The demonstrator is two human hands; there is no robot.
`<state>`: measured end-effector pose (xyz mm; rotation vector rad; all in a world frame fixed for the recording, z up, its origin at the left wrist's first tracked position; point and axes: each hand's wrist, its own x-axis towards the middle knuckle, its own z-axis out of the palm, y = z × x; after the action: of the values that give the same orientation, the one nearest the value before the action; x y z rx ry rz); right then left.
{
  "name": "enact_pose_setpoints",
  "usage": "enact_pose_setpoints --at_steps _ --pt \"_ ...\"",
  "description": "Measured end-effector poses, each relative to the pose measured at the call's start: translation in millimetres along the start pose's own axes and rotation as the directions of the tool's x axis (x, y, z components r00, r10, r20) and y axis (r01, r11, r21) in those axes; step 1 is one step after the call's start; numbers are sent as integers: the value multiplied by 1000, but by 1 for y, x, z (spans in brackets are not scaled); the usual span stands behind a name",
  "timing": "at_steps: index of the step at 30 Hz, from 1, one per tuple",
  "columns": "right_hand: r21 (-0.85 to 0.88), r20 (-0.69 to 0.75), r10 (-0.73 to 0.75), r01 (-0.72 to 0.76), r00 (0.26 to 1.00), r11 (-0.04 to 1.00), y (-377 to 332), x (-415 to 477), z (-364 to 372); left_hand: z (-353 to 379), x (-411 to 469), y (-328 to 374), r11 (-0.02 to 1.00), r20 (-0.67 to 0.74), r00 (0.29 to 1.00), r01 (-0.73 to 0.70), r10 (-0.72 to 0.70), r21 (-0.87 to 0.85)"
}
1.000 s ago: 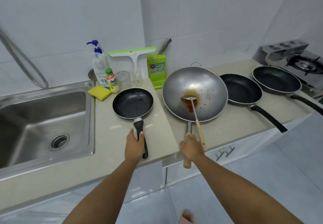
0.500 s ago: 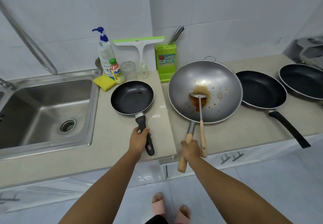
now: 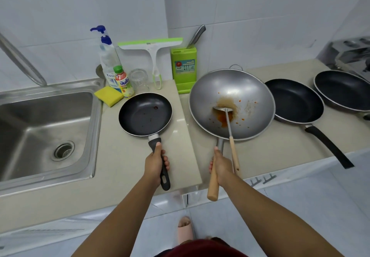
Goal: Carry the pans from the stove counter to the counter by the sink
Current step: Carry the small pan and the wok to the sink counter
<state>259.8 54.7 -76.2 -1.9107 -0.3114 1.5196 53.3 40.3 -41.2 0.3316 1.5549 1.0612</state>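
A small black frying pan (image 3: pixel 145 114) rests on the counter by the sink, and my left hand (image 3: pixel 155 163) is wrapped around its black handle. To its right a grey steel wok (image 3: pixel 248 88) with orange sauce stains holds a metal spatula (image 3: pixel 230 128) with a wooden grip. My right hand (image 3: pixel 221 166) grips the wok's wooden handle. Farther right, a medium black pan (image 3: pixel 293 101) lies on the stove counter. Beyond it a larger black pan (image 3: pixel 343 91) is cut off by the frame's edge.
A steel sink (image 3: pixel 46 132) fills the left. Behind the small pan stand a yellow sponge (image 3: pixel 108 95), a soap pump bottle (image 3: pixel 108 56), a small bottle (image 3: pixel 123 82), a glass (image 3: pixel 139 79), a squeegee (image 3: pixel 154 56) and a green knife block (image 3: pixel 183 69). A stove (image 3: pixel 354 54) sits far right.
Both hands keep their grips on the same handles. The view has shifted left and closer, so the stove and far pans slid toward the right edge. The pans themselves have barely moved.
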Motion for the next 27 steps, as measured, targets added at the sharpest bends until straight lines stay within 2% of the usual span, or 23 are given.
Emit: enact_pose_setpoints --at_steps 6,15,20,27 --pt "-52 -108 -81 76 991 996 -8 -7 1 -4 1 -2 994 -74 995 -57 65 95" --pt "-173 -111 -165 144 980 974 -16 -43 -26 -19 -18 -9 966 -45 980 -185 196 182" --pt "-199 -22 -233 224 972 954 -25 -74 -39 -20 -51 -12 973 -81 972 -213 220 90" --pt "-256 136 -323 348 937 902 -17 -124 -56 -43 -114 -32 970 -221 953 -228 206 -80"
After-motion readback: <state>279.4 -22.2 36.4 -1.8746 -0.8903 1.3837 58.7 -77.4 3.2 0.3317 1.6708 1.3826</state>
